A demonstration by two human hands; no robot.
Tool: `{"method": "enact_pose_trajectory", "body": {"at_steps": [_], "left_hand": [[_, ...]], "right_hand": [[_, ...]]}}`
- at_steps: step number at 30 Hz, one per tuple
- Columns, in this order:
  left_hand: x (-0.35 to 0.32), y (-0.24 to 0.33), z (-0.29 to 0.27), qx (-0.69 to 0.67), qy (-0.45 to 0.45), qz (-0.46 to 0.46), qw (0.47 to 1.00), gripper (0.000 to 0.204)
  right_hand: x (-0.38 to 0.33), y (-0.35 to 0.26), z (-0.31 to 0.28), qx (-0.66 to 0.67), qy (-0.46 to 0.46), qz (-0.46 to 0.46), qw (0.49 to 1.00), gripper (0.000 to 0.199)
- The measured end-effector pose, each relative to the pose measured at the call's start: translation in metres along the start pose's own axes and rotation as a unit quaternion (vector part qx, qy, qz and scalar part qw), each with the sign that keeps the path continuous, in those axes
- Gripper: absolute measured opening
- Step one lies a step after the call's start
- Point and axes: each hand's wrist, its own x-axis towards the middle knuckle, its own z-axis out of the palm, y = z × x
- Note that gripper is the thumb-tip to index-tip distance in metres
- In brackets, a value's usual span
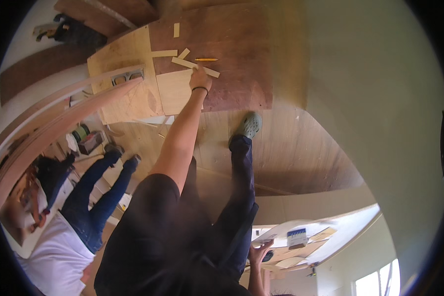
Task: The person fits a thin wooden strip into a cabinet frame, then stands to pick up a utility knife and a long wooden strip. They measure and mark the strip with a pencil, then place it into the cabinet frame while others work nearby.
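Note:
My left hand [200, 80], a dark band at its wrist, reaches forward over a reddish-brown board. Its fingers are closed on a thin pale wooden strip [183, 62], which lies slanted; the hand hides part of it. A yellow pencil [207, 59] rests just beyond the fingertips. Shorter wooden strips [164, 53] lie to the left, close to a pale wooden panel [175, 90]. At the lower right, my right hand [260, 252] has bent fingers at the edge of a pale, sheet-like thing [277, 231]; its exact kind is unclear.
A co-worker in a white shirt [59, 256] and jeans is at the left, beside long wooden boards [59, 123]. My green clog [251, 124] stands on the wooden floor [291, 140] near the reddish-brown board [241, 96]. A white-and-blue box [296, 239] sits at lower right.

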Motion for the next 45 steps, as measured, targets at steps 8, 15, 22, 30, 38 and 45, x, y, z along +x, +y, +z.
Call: {"method": "enact_pose_trajectory", "body": {"at_steps": [8,15,22,30,38,45], "left_hand": [[0.042,0.022,-0.012,0.15,0.143,0.198,0.958,0.024],[-0.102,0.058,-0.078,-0.131,0.014,0.259,0.957,0.029],[-0.349,0.082,-0.23,-0.329,-0.083,0.129,0.932,0.049],[-0.494,0.067,-0.356,-0.41,-0.121,0.213,0.879,0.071],[-0.56,0.025,-0.385,-0.688,0.298,-0.033,0.661,0.055],[-0.628,-0.042,-0.401,-0.852,0.382,-0.004,0.358,0.067]], "right_hand": [[0.054,-0.019,-0.025,-0.053,-0.055,-0.056,0.995,0.116],[0.075,-0.1,-0.094,-0.136,-0.048,-0.164,0.976,0.119],[0.082,-0.262,-0.157,-0.171,-0.057,-0.332,0.926,0.113],[0.021,-0.376,-0.144,-0.293,-0.218,-0.503,0.783,0.108],[-0.099,-0.424,-0.091,-0.26,-0.31,-0.756,0.515,0.104],[-0.162,-0.398,-0.075,-0.263,-0.429,-0.775,0.381,0.094]]}}
